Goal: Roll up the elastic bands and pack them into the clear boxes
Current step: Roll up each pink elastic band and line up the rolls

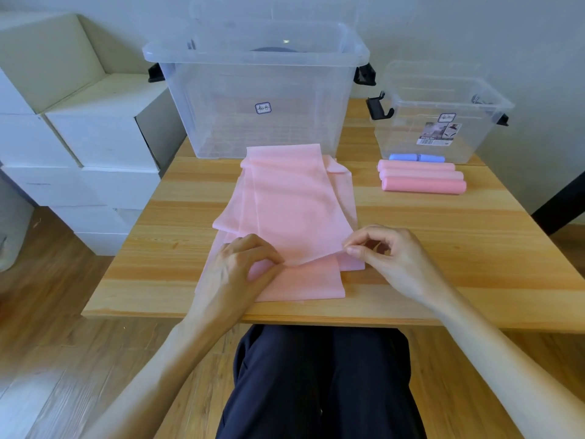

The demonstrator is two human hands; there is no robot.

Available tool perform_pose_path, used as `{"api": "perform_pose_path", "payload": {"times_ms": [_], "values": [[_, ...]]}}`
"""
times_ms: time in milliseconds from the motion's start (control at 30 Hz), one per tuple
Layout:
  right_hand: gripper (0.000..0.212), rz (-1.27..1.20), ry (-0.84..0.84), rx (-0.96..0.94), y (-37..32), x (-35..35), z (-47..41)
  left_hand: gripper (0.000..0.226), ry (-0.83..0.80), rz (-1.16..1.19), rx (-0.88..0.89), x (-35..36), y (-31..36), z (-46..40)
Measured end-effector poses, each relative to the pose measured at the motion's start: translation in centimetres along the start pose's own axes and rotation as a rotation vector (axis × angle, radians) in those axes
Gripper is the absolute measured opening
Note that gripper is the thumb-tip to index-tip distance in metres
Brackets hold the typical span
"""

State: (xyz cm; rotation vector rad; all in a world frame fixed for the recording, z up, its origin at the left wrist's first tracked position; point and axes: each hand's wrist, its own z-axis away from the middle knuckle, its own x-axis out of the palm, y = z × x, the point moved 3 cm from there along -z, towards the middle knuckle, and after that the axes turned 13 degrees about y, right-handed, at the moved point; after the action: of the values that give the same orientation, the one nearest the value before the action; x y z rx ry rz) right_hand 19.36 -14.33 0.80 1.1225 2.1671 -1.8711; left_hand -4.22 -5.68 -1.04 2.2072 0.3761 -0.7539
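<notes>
A stack of flat pink elastic bands (291, 201) lies in the middle of the wooden table (474, 248). My left hand (243, 264) pinches the near end of the top band at its left corner. My right hand (383, 251) pinches the same end at its right corner, lifting it slightly. Three rolled pink bands (422, 180) and two small blue rolls (416, 158) lie at the right, in front of the small clear box (443, 112). A large clear box (256, 90) stands open behind the stack.
White cardboard boxes (79, 137) are stacked on the floor left of the table. Both clear boxes have black latches, and a lid leans behind the large one. My legs in dark trousers sit under the table's near edge.
</notes>
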Motion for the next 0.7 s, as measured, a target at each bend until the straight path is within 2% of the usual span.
{"api": "perform_pose_path", "payload": {"times_ms": [67,300,467,700], "values": [[0.01,0.0,-0.015,0.003,-0.4,0.1,0.4,0.005,0.01,-0.022,-0.023,-0.8,-0.2,0.0],[0.008,0.047,-0.034,-0.017,-0.5,1.2,3.2,0.035,-0.071,-0.044,-0.06,-2.3,-0.8,2.0],[0.009,0.076,0.026,-0.022,0.1,2.0,3.6,0.02,-0.032,0.017,-0.102,-2.1,-0.5,2.1],[0.008,0.061,0.116,0.05,0.2,2.3,3.4,0.012,-0.059,0.034,-0.109,-1.5,-0.6,1.8]]}}
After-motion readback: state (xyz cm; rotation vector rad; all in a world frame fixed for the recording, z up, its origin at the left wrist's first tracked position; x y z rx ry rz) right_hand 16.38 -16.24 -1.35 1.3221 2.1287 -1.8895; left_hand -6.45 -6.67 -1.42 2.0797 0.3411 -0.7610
